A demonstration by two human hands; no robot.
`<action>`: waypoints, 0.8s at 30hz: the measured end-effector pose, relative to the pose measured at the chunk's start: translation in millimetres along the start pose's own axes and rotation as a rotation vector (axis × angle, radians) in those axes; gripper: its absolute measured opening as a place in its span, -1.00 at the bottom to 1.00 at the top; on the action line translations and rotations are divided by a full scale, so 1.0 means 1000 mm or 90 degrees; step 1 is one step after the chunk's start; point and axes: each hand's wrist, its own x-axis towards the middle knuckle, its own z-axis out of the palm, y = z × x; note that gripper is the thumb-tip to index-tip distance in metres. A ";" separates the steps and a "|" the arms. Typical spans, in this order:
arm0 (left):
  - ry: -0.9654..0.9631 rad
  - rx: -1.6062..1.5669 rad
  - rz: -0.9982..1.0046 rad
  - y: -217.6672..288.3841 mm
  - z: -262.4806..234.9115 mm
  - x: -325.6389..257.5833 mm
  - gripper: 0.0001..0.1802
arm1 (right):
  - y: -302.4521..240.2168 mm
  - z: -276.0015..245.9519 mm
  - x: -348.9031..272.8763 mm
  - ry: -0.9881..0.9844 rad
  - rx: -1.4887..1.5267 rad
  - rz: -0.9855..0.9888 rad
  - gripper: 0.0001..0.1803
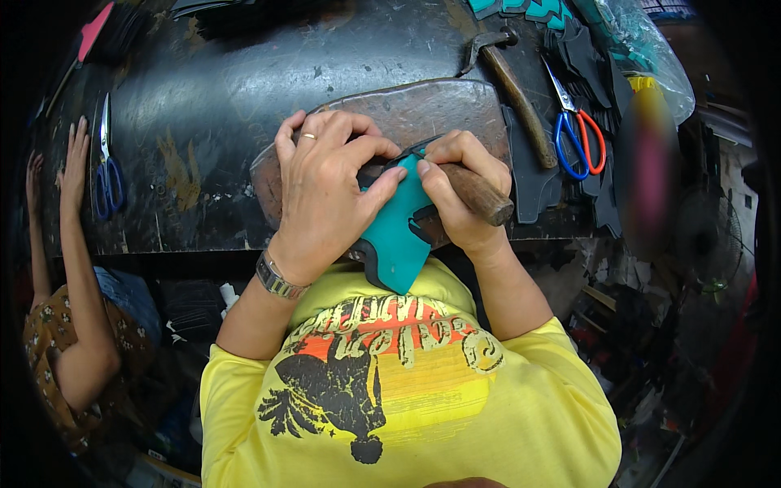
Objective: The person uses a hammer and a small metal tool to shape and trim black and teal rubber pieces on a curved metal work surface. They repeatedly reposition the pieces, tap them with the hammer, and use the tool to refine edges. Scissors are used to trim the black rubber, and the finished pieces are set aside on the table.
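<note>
left hand (pixel 321 191): yours, centre of frame, ring and wristwatch on it; fingers curled down, pressing the teal piece (pixel 396 232) flat against the stone block (pixel 423 110); thumb lies along the piece's left side.
teal piece: just right of centre, flat teal cut-out with a black edge, lower end hanging off the bench edge toward your yellow shirt (pixel 407 407); upper end pinned under both hands.
right hand (pixel 455 183): closed round a wooden-handled tool (pixel 480 195), handle butt sticking out to the right; working end hidden under your fingers, so can't tell what kind of tip.
doing it well: looks like you're working the top edge of the piece. Keep left fingers clear of the tip, press close to the spot being worked, keep that spot on the block and not on the overhang.
far left: another person's arm (pixel 73 244) reaching up onto the bench, hand near blue-handled scissors (pixel 107 175).
bench (pixel 203 98): dark, scuffed, fills upper half.
upper right: hammer (pixel 512 81) lying diagonal just beyond the block; scissors with one blue and one orange handle (pixel 579 130) right of it, on dark cut pieces (pixel 594 61).
</note>
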 end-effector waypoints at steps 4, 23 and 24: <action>-0.025 -0.012 0.001 -0.005 0.001 0.007 -0.81 | -0.004 -0.007 0.005 -0.030 -0.127 -0.040 -0.89; -0.045 -0.040 0.001 -0.008 -0.002 0.010 -0.86 | -0.001 0.001 -0.007 -0.023 -0.090 -0.131 -0.80; -0.049 -0.041 -0.001 -0.008 -0.002 0.010 -0.86 | -0.001 0.002 -0.006 -0.017 -0.094 -0.137 -0.77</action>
